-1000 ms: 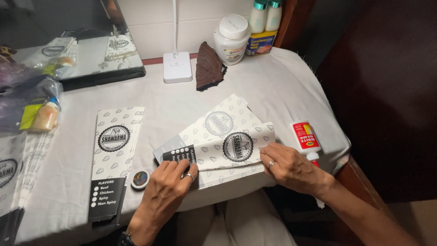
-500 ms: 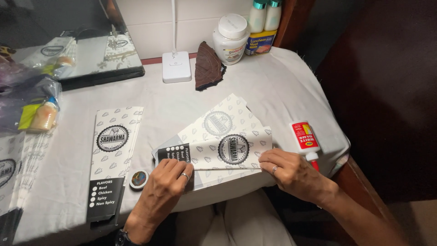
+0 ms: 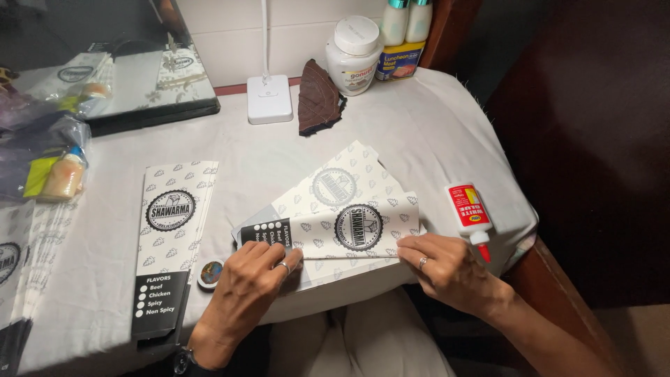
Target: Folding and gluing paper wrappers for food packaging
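Folding step: left hand (image 3: 246, 285) and right hand (image 3: 447, 269), fingers flat, press the printed paper sleeve (image 3: 335, 227) at the table's (image 3: 433, 132) near edge; glue bottle (image 3: 469, 213) beside; next likely creasing the fold firmly

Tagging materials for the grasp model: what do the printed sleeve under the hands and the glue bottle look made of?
Printed sleeve: thin paper or light card, matte; it lies flat with a sharp fold crease under the left hand and right hand. Glue bottle: likely plastic, white and smooth, with a glossy red label and a red nozzle tip.
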